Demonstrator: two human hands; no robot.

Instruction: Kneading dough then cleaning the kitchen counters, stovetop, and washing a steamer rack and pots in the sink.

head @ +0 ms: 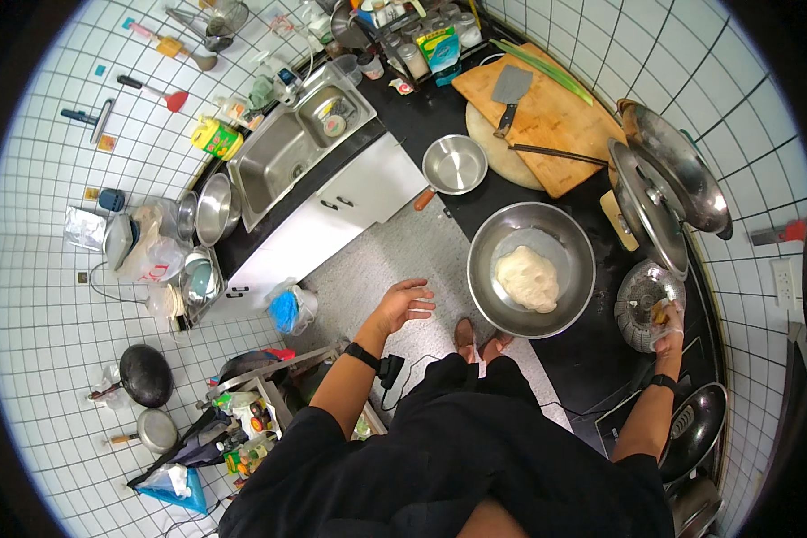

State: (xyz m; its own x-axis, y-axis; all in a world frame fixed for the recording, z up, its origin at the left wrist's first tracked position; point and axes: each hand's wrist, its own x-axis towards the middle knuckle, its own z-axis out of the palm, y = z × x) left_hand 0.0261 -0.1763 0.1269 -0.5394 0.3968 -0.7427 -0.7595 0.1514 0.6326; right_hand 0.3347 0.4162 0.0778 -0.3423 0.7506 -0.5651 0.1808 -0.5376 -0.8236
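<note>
My left hand point(403, 306) hangs in the air above the floor, fingers apart and holding nothing. At the right, my right hand point(670, 329) grips a small clear plastic bag point(676, 327) with something yellow-brown at it; its contents are too small to tell. That hand is over the right edge of a folding metal steamer basket point(635, 302) on the black counter. Between my hands, a large stainless-steel bowl point(479, 296) sits near the counter's front edge. A pale lump of dough point(528, 277) lies inside it.
A small saucepan point(456, 165) stands beyond the bowl. The wooden cutting board point(558, 128) carries a cleaver point(511, 87), chopsticks point(555, 154) and scallions point(545, 67). A pot lid point(645, 202) and a wok point(686, 161) lean at the right wall. A sink point(269, 168) is at the left.
</note>
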